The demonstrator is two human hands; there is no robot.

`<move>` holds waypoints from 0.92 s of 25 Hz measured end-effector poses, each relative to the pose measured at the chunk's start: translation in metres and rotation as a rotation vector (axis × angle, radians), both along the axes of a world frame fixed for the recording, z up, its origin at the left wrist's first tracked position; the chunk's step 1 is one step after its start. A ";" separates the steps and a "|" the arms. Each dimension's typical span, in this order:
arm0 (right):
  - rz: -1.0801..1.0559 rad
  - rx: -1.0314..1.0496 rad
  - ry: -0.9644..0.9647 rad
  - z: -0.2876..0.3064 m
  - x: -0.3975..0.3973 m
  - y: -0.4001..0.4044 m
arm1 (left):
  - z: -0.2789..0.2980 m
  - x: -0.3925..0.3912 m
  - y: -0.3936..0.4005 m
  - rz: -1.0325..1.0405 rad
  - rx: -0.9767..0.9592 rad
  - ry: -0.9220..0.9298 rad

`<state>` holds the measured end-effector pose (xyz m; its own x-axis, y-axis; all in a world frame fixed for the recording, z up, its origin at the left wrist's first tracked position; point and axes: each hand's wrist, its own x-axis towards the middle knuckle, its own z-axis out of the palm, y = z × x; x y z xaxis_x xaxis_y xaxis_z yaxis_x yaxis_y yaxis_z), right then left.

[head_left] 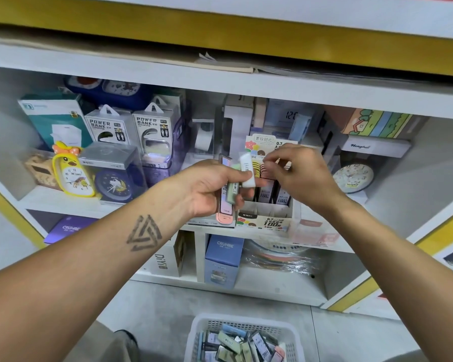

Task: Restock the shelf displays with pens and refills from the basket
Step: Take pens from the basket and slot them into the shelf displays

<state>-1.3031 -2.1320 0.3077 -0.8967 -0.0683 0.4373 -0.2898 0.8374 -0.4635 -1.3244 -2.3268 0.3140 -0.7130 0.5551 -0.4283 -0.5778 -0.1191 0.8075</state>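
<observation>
Behind right hand, display box half-hidden.

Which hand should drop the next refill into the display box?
Right. The right hand hovers over the display box, while the left hand grips the refills.

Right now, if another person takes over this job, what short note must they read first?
Left hand: grips a few refill cases, pink, green and white.
Right hand: fingers curled at the display box on the shelf; what it pinches is hidden.
Done: some cases stand in the box's back slots.
Left: front slots look empty; the basket on the floor holds many more.
</observation>
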 end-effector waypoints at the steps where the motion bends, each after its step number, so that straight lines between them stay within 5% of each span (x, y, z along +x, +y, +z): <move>1: 0.030 -0.304 -0.138 0.003 0.002 -0.005 | 0.000 0.000 0.001 -0.009 -0.018 0.016; 3: 0.075 -0.664 -0.326 0.006 0.005 -0.012 | -0.001 0.002 0.003 -0.047 -0.056 0.041; 11: 0.180 -1.078 -0.494 0.015 0.013 -0.003 | 0.000 0.000 -0.009 -0.018 -0.040 -0.018; 17: 0.209 -0.957 -0.480 0.009 0.010 -0.015 | -0.001 0.000 -0.024 0.170 -0.165 0.114; 23: 0.179 -0.733 -0.309 0.006 0.000 -0.029 | 0.010 -0.005 -0.056 0.222 -0.127 0.017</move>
<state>-1.3032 -2.1611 0.3135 -0.9868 -0.0139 0.1614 -0.1599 0.2431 -0.9567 -1.3298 -2.3832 0.3244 -0.8189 0.3266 -0.4719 -0.5354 -0.1382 0.8332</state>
